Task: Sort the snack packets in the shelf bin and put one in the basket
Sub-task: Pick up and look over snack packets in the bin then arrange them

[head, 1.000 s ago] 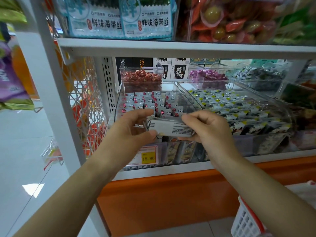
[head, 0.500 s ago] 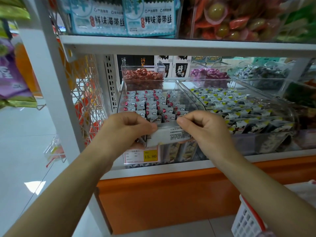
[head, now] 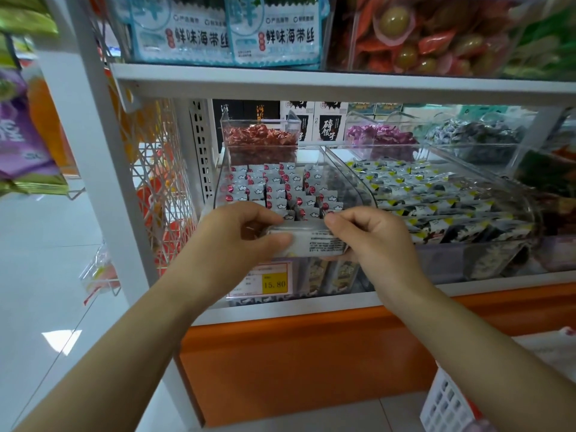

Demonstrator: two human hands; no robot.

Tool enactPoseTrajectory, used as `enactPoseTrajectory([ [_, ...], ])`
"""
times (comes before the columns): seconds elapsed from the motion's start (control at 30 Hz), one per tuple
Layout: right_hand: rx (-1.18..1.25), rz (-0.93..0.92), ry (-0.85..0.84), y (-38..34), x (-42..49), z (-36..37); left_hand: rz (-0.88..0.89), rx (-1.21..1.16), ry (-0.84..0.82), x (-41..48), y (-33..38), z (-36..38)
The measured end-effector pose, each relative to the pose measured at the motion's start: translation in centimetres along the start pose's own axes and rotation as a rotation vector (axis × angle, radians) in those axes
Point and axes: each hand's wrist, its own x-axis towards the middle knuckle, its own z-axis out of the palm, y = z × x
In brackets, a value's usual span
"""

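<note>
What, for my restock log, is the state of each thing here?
Left hand: grips the packet's left end.
Right hand: pinches the packet's right end.
Snack packet: held level at the bin's front.
Shelf bin: open-topped, packets standing in rows.
Basket: lower right, contents unseen.

Apparent basket (head: 442, 402) cut off at corner; packet (head: 314, 241) ends hidden, print unreadable.

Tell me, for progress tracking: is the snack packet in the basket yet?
No, the left hand and right hand pinch the snack packet at the clear bin's front, above the white basket.
</note>
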Motion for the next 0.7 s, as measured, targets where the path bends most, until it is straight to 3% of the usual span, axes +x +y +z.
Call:
enactPoseTrajectory([
  [0.13,0.25,0.246,-0.135,-0.5,0.6,-0.9,0.024,0.013,-0.008,0.0,-0.1,0.0],
  [0.27,0.282,0.325,-0.179,-0.3,0.8,-1.5,0.027,0.013,-0.023,0.0,-0.1,0.4],
  [0.47,0.435,0.207,-0.217,0.2,0.7,-1.0,0.024,0.003,0.117,0.3,-0.8,0.3],
  [0.57,0.342,0.098,-0.205,0.4,0.8,-0.8,0.001,-0.028,0.165,0.7,-0.9,0.5],
  [0.63,0.278,0.075,-0.159,0.3,0.9,-0.5,0.022,0.039,0.201,1.0,-0.9,0.8],
  [0.7,0.259,0.065,-0.09,0.1,1.3,-0.3,0.095,0.256,0.275,1.3,-1.1,0.8],
])
